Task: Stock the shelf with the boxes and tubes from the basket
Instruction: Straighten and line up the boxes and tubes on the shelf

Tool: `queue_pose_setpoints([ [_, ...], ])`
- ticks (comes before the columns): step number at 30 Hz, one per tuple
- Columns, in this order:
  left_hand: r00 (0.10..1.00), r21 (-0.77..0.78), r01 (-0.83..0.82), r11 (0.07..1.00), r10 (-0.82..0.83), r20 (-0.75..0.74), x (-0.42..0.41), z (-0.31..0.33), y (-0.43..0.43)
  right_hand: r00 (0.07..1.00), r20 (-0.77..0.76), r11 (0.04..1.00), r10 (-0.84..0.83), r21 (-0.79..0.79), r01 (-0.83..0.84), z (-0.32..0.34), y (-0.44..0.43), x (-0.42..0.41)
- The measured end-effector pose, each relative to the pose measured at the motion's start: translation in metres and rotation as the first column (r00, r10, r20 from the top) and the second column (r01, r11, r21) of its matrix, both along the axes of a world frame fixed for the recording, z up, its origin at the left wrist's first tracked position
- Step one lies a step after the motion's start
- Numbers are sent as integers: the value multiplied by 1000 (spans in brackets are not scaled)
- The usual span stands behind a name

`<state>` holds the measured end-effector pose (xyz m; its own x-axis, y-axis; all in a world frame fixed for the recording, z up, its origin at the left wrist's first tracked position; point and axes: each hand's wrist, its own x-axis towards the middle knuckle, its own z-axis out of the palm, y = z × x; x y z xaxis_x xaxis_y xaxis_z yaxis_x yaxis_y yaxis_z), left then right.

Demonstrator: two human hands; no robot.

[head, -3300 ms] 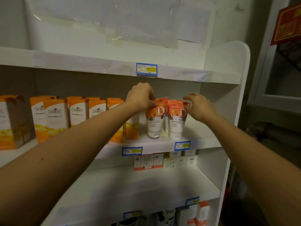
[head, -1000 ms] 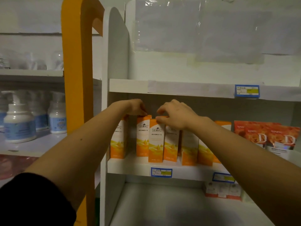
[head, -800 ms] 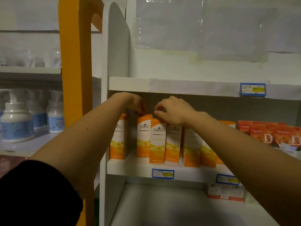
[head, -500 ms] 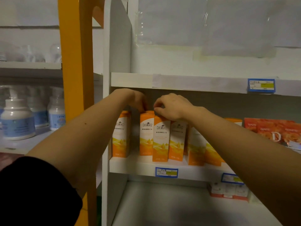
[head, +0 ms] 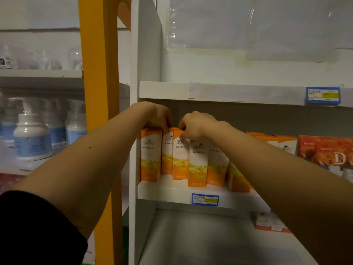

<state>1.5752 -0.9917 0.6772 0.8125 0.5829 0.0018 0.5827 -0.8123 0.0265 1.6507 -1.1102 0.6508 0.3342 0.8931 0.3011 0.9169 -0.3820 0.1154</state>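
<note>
Boxes: tall orange-and-white cardboard boxes [head: 180, 158], upright, long axis vertical, mid-frame on white shelf [head: 166, 192].
Left hand [head: 161, 115]: curled on box tops.
Right hand [head: 194, 124]: pinching one top.

we face a white shelf [head: 164, 193] holding a row of upright orange boxes [head: 197, 165], with orange tubes [head: 330, 153] at its right end. a blue price tag [head: 205, 199] sits on its front edge.
</note>
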Motion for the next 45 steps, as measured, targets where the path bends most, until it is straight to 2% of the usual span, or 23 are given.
queue_pose_setpoints([
  [4, 1000, -6, -27, 1000, 27, 10, 1, -1, -2, 999, 38, 999, -36, -23, 37, 3, 9, -4],
  [11, 980, 125, -30, 992, 4, 199, -5, -6, -1, 998, -23, 995, -54, -80, 51, 13, 8, -9],
  [16, 964, 183, -42, 982, -8, 265, -10, -7, -6, 988, -142, 997, 61, -35, -67, 16, 15, -16],
  [25, 964, 281, -65, 957, -13, 266, -15, -12, -9, 979, -192, 992, 66, 117, -44, -1, 27, -9],
  [32, 968, 253, -25, 967, -40, 248, -14, -13, -16, 984, -151, 993, 92, 91, -79, 6, 12, -6],
  [37, 946, 252, 100, 962, -171, 275, -10, -22, -27, 995, -87, 992, 47, 123, -36, 25, -34, 17],
  [41, 896, 103, 262, 960, -282, 343, -5, -27, -55, 996, -73, 993, -55, 99, 62, 23, -69, 39],
  [43, 903, 41, 281, 959, -279, 325, -1, -29, -66, 994, -51, 993, -96, 57, 99, 18, -80, 44],
  [45, 911, 54, 298, 953, -301, 281, 1, -30, -71, 994, -21, 993, -110, 38, 110, 14, -87, 45],
])
